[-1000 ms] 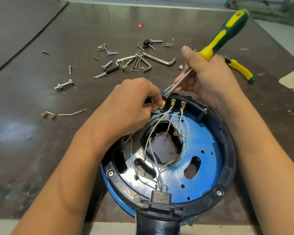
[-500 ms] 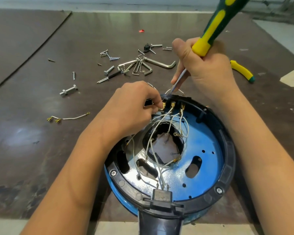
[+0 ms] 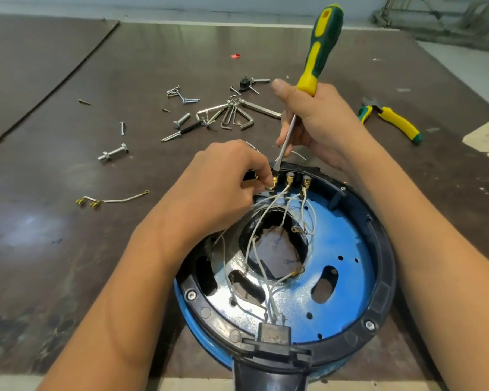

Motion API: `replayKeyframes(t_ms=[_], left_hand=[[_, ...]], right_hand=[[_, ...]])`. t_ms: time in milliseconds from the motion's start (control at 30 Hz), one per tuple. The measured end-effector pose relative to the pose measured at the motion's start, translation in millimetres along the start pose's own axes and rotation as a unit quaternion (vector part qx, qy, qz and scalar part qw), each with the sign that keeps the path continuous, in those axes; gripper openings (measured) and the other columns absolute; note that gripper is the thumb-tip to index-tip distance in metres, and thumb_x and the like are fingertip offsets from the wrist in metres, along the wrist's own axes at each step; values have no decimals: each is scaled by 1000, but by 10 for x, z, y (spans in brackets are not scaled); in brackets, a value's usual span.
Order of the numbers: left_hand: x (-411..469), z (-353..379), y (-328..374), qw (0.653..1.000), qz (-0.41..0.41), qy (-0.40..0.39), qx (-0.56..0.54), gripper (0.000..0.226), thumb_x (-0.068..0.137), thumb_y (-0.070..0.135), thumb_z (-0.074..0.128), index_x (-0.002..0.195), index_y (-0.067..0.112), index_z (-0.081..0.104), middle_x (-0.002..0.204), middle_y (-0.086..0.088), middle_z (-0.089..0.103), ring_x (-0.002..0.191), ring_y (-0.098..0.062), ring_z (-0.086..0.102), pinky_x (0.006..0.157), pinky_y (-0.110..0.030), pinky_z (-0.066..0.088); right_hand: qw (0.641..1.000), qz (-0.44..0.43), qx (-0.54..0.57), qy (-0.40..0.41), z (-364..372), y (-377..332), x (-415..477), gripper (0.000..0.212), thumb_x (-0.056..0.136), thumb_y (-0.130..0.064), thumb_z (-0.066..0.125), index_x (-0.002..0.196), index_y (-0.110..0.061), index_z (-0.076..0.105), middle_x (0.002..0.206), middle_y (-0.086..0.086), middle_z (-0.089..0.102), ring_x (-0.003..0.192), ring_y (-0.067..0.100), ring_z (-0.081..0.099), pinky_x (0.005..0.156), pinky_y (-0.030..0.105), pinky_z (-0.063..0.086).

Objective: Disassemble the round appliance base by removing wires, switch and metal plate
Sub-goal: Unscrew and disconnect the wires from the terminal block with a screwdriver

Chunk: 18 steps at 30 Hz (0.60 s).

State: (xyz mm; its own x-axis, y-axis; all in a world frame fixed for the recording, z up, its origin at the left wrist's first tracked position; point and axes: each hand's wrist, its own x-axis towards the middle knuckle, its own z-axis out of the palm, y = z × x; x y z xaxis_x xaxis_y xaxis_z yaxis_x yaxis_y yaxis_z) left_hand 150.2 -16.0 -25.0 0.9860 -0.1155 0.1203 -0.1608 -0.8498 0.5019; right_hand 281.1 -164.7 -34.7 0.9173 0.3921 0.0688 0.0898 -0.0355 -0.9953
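The round appliance base [image 3: 384,258], a black ring around a blue metal plate [image 3: 345,244], lies near the table's front edge. White wires [image 3: 259,224] run from a black block at the front to brass terminals [image 3: 290,179] on the switch at the far rim. My left hand [image 3: 223,182] pinches the leftmost terminal's connector. My right hand [image 3: 319,122] grips a green and yellow screwdriver [image 3: 321,43], held nearly upright, with its blade tip at that same terminal. The switch body is mostly hidden behind my left hand.
On the brown table lie a removed wire with brass connectors [image 3: 110,199], several bolts and screws [image 3: 113,153], a bunch of hex keys [image 3: 237,114] and yellow-handled pliers [image 3: 395,122]. A black handle [image 3: 268,373] sticks out at the base's near side.
My right hand has raised the screwdriver handle from a slant to nearly upright, with the tip staying at the leftmost terminal. My left hand has kept its pinch there.
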Motion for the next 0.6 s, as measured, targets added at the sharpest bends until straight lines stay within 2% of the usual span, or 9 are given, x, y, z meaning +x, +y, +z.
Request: replayKeyframes(t_ms=[100, 233, 433, 500, 600], left_hand=[[-4, -6, 1, 1000, 1, -2, -5, 17, 90, 15, 72, 89, 31, 76, 112, 12, 65, 105, -12, 60, 94, -38, 49], [-10, -18, 17, 1000, -11, 6, -21, 16, 89, 16, 73, 87, 32, 76, 112, 13, 67, 107, -10, 60, 96, -35, 49], [-25, -35, 26, 1000, -8, -3, -30, 16, 89, 17, 74, 87, 32, 77, 112, 12, 68, 105, -9, 61, 95, -36, 50], [-31, -38, 22, 1000, -4, -7, -29, 16, 89, 17, 74, 87, 33, 77, 113, 11, 68, 106, -11, 62, 96, -39, 50], [-36, -37, 10, 1000, 0, -8, -30, 15, 89, 19, 73, 87, 33, 77, 114, 11, 67, 105, -13, 62, 95, -40, 50]], right_hand=[[1000, 15, 19, 4, 24, 16, -11, 36, 103, -30, 64, 77, -9, 50, 47, 6, 57, 44, 27, 60, 43, 30, 51], [998, 11, 59, 36, 18, 39, -95, 44, 105, -28, 60, 68, -12, 46, 45, 7, 57, 42, 26, 60, 43, 28, 50], [994, 16, 88, 67, 2, 42, -195, 44, 106, -27, 57, 68, -10, 44, 44, 9, 56, 43, 26, 60, 44, 29, 51], [993, 31, 94, 67, 18, 64, -207, 46, 107, -28, 57, 66, -11, 43, 43, 8, 54, 42, 24, 59, 50, 32, 55], [990, 59, 112, 57, 39, 101, -217, 48, 107, -30, 55, 65, -12, 42, 42, 7, 52, 38, 19, 56, 67, 39, 56]])
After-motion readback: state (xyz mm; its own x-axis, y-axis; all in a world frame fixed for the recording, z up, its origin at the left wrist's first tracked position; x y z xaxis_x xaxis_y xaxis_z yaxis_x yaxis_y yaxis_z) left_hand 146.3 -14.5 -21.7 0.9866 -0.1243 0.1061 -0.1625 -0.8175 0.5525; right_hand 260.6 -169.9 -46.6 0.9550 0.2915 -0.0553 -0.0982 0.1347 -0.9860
